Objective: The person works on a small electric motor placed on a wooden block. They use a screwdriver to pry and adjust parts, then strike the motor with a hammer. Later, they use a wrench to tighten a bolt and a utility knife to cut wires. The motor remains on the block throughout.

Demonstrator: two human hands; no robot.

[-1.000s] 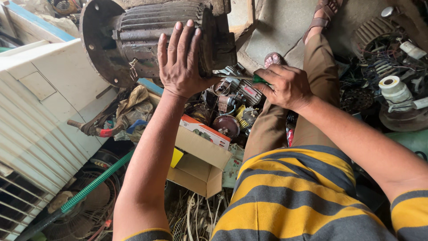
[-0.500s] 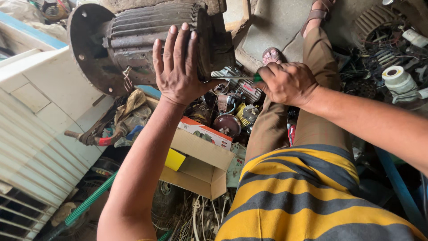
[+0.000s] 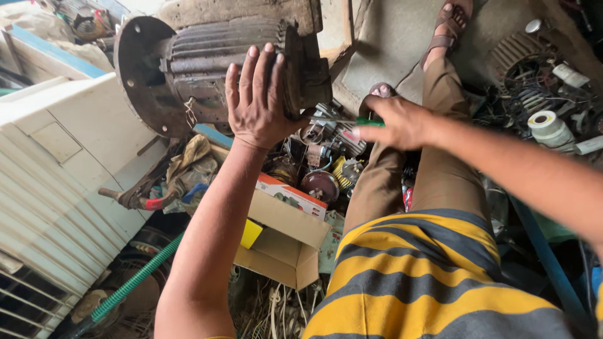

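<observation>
- My striped shirt (image 3: 433, 276) and brown trouser leg (image 3: 440, 169) lie nearest, below and right of the motor.
- The open cardboard box (image 3: 282, 242) sits just below the motor; a green hose (image 3: 141, 279) runs lower left of it.
- My right hand (image 3: 399, 122), closed around a green-handled screwdriver (image 3: 367, 122), has lifted off the small parts (image 3: 330, 157) and now points its shaft toward the motor's lower right end, so work there looks about to begin.
- My left hand (image 3: 260, 100), fingers spread, still presses flat on the ribbed motor (image 3: 213, 69), steadying it.
- A white louvred casing (image 3: 56, 188) lies left of the motor.
</observation>
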